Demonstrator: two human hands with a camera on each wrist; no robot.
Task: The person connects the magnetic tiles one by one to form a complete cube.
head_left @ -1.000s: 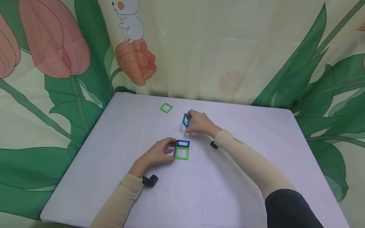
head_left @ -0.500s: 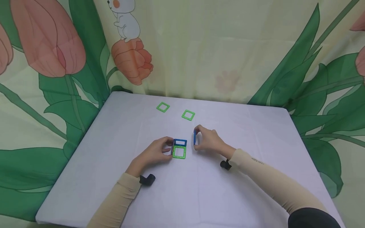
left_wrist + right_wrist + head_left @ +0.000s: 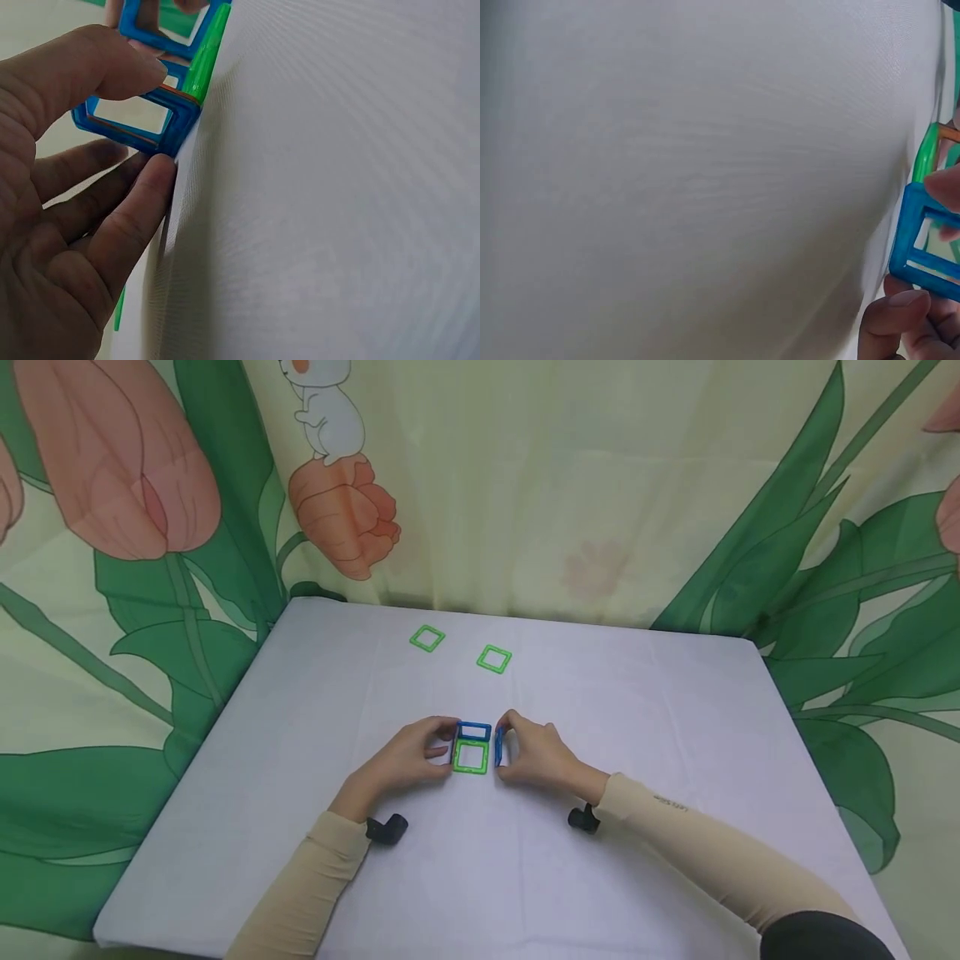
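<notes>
A green square magnetic tile [image 3: 471, 771] lies flat on the table, with a blue tile [image 3: 474, 725] standing along its far edge. My left hand [image 3: 405, 760] grips an upright tile [image 3: 124, 133] at the green tile's left edge, thumb at one end and fingers at the other. That tile shows blue with a thin orange line in the left wrist view. On the opposite side, my right hand [image 3: 542, 755] pinches an upright blue square tile [image 3: 904, 244] between thumb and fingers. It stands close beside the green tile's right edge, a narrow gap showing in the head view.
Two loose green square tiles, one at the far left [image 3: 427, 647] and another to its right [image 3: 495, 669], lie flat toward the back of the white-covered table [image 3: 637, 710]. Behind the table hangs a printed curtain [image 3: 510, 485].
My right hand has brought its blue tile from the back of the table toward me, then left to the green tile's side. A loose green tile now shows where it was. My left hand stays put.
</notes>
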